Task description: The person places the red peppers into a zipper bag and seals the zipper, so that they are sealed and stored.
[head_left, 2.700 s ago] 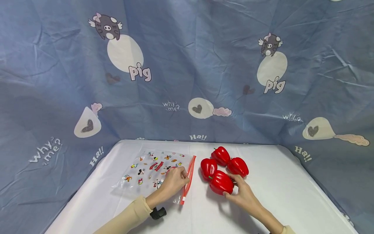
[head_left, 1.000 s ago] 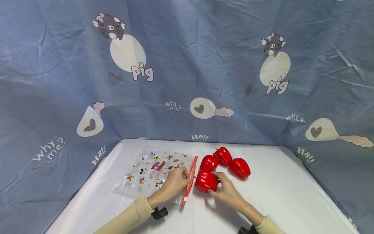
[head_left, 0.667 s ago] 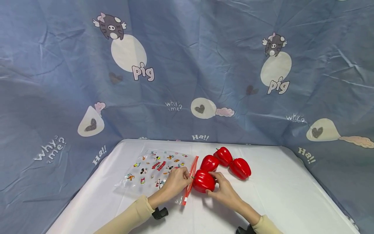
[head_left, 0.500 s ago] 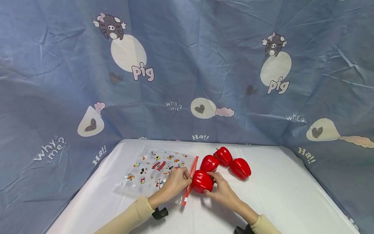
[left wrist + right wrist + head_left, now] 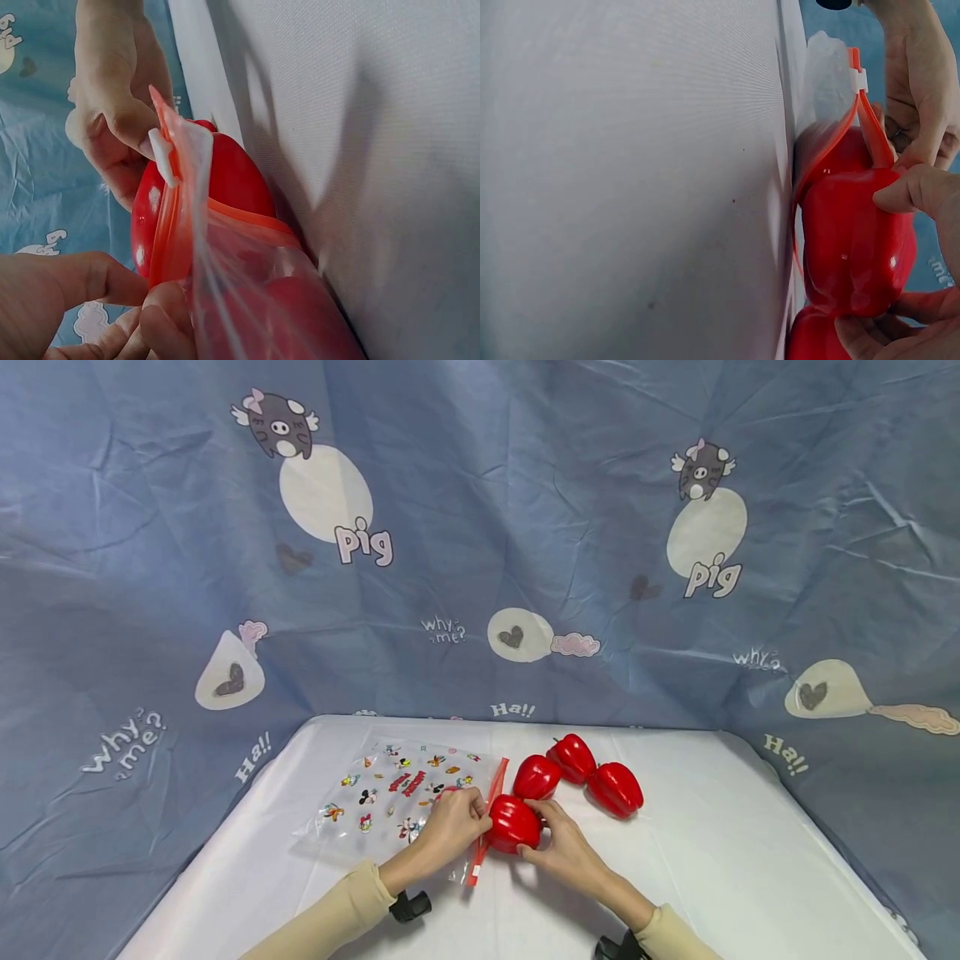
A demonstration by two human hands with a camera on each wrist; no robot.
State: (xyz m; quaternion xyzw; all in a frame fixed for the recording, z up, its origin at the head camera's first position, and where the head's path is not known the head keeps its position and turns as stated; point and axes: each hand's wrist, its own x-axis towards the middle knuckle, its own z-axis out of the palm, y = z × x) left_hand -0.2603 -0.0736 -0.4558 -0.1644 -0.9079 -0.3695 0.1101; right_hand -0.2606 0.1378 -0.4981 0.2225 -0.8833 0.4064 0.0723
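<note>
A clear zip bag (image 5: 360, 843) with cartoon prints and a red zip edge lies on the white table. My left hand (image 5: 453, 821) pinches the upper lip of its mouth, seen close in the left wrist view, where the lips stand apart beside the white slider (image 5: 162, 157). With thumb and fingers, my right hand (image 5: 564, 847) grips a red bell pepper (image 5: 513, 824) at that mouth; its front end sits between the lips (image 5: 859, 240). Another red pepper (image 5: 289, 322) shows through the plastic inside the bag, mostly hidden by my left hand in the head view.
Three more red bell peppers rest beyond my right hand: a near one (image 5: 537, 777), a back one (image 5: 573, 758) and a right one (image 5: 615, 790). A blue printed curtain (image 5: 480, 543) hangs behind the table (image 5: 720, 860).
My right hand has carried the gripped pepper leftward, from beside the other peppers to the bag's mouth. My left hand keeps its pinch on the bag's edge, nearly unmoved.
</note>
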